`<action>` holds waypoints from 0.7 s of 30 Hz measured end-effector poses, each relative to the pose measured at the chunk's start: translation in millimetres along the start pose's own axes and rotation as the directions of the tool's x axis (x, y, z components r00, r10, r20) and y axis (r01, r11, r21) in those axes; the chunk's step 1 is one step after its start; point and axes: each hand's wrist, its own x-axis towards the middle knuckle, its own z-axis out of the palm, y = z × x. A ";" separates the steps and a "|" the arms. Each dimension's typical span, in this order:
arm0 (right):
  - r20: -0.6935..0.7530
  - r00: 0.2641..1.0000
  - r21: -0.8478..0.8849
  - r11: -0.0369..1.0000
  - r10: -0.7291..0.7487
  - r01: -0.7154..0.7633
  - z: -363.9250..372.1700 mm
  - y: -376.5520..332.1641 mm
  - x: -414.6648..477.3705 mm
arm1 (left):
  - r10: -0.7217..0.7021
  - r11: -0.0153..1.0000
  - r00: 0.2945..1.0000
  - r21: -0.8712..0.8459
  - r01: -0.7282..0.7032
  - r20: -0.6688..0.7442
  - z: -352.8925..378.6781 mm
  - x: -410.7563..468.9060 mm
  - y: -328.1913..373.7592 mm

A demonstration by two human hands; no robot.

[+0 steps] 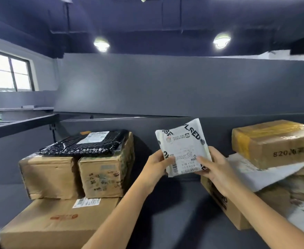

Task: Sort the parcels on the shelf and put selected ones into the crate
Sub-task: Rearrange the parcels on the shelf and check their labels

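Observation:
A flat white mailer parcel [182, 144] with black lettering and a barcode label is held upright above the dark grey shelf [174, 203]. My left hand [157, 165] grips its lower left edge. My right hand [213, 166] grips its lower right edge, thumb on the label. No crate shows in this view.
Left of my hands stand two small cardboard boxes [104, 175] on a large flat carton [54, 223], with a black bubble mailer [86, 143] on top. At the right a taped carton [273, 142] lies on a white bag [266, 171] and more boxes [226, 207].

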 end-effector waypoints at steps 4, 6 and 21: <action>-0.023 0.996 -0.155 0.985 -0.083 0.078 7.3 -15.5 3.5 | -0.023 1.000 0.999 -0.007 0.022 -0.041 -15.1 -15.5 -1.5; 0.071 0.992 -0.289 0.950 -0.102 0.118 3.3 -30.6 5.9 | -0.031 0.999 0.992 -0.019 0.029 -0.119 -26.8 -16.8 2.1; 0.268 0.947 -0.411 0.910 0.180 -0.056 22.4 -3.6 -12.7 | -0.029 0.997 0.997 0.075 0.034 -0.065 -32.7 -79.8 -16.4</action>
